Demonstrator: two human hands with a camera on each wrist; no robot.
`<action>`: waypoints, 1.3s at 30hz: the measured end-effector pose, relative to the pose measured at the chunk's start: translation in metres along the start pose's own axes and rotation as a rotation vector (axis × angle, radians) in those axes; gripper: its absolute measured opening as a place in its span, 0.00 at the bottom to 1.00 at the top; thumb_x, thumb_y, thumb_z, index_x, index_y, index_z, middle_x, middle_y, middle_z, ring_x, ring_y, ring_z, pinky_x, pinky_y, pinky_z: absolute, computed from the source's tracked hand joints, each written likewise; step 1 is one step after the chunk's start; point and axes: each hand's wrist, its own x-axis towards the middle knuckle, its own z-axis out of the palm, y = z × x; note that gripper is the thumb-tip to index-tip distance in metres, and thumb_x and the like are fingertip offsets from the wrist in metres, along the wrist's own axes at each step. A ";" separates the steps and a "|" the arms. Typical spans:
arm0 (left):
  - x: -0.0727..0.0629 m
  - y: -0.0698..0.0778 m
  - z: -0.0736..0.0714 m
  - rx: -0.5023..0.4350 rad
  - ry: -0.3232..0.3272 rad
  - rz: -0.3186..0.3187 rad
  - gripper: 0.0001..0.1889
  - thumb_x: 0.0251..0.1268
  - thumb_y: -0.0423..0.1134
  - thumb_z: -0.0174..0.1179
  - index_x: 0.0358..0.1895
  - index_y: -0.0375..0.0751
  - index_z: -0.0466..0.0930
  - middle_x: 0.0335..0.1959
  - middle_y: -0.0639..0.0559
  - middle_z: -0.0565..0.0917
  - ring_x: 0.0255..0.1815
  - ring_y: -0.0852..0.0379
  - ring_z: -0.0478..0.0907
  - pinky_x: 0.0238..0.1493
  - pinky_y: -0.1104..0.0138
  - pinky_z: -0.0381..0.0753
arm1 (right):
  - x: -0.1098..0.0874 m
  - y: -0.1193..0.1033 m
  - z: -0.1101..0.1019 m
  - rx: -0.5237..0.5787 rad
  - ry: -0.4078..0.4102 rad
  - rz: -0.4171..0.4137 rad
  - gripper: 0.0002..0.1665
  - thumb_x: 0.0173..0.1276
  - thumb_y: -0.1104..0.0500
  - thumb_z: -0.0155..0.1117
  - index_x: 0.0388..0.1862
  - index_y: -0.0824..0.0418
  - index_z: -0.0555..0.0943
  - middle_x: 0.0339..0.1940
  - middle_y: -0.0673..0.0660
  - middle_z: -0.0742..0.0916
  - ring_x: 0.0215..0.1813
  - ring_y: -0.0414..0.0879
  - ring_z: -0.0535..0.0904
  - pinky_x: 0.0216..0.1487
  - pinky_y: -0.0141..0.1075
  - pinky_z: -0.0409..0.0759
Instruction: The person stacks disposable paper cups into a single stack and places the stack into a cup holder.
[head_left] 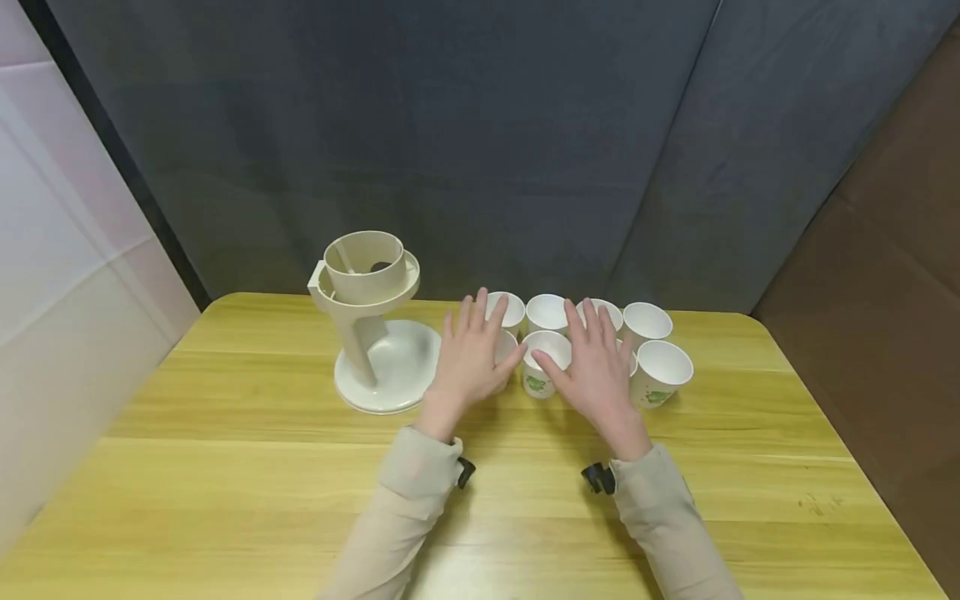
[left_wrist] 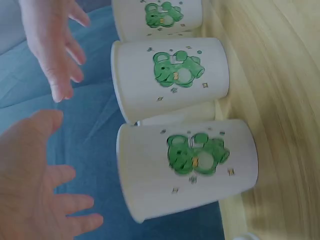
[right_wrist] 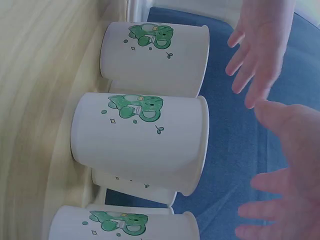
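Several white paper cups (head_left: 546, 350) with green bear prints stand upright in two rows near the table's back edge. My left hand (head_left: 471, 354) is spread over the left end of the rows, hiding part of a front cup (left_wrist: 187, 167). Fingers apart, my right hand (head_left: 596, 362) hovers over the cups right of the middle and covers much of another front cup (right_wrist: 142, 137). Both wrist views show the hands above the cup rims, holding nothing. At the right end of the front row is an uncovered cup (head_left: 662, 372).
Left of the cups stands a cream plastic stand (head_left: 362, 346) with a ring-shaped top and a round white base (head_left: 408, 367). A dark piece (head_left: 380, 267) shows inside its upper cylinder. Dark cloth (head_left: 450, 150) hangs behind the wooden table (head_left: 262, 500).
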 end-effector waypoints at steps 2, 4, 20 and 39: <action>-0.004 -0.005 -0.004 -0.065 0.026 0.030 0.36 0.65 0.57 0.50 0.71 0.40 0.56 0.71 0.35 0.55 0.71 0.36 0.52 0.66 0.42 0.52 | 0.001 0.000 0.002 0.072 0.060 -0.038 0.46 0.60 0.38 0.61 0.69 0.63 0.63 0.67 0.67 0.68 0.68 0.64 0.59 0.62 0.64 0.57; -0.009 -0.011 -0.008 -0.124 0.055 0.060 0.35 0.65 0.54 0.52 0.70 0.38 0.59 0.70 0.34 0.58 0.70 0.37 0.54 0.65 0.43 0.55 | 0.002 0.001 0.004 0.148 0.114 -0.075 0.43 0.57 0.42 0.65 0.65 0.66 0.66 0.62 0.67 0.73 0.64 0.63 0.65 0.61 0.58 0.62; -0.044 -0.045 -0.034 -0.353 0.311 0.173 0.25 0.57 0.39 0.63 0.56 0.28 0.73 0.55 0.36 0.77 0.57 0.41 0.72 0.60 0.52 0.69 | 0.007 -0.007 0.011 0.396 0.173 -0.196 0.34 0.51 0.53 0.73 0.54 0.69 0.75 0.50 0.66 0.81 0.54 0.58 0.74 0.55 0.49 0.72; -0.060 -0.088 -0.042 -0.569 0.636 0.187 0.16 0.42 0.25 0.68 0.39 0.27 0.80 0.37 0.38 0.84 0.38 0.44 0.79 0.40 0.61 0.77 | 0.014 -0.019 0.020 0.390 0.117 -0.248 0.36 0.46 0.54 0.77 0.52 0.70 0.76 0.46 0.66 0.82 0.50 0.58 0.76 0.53 0.48 0.74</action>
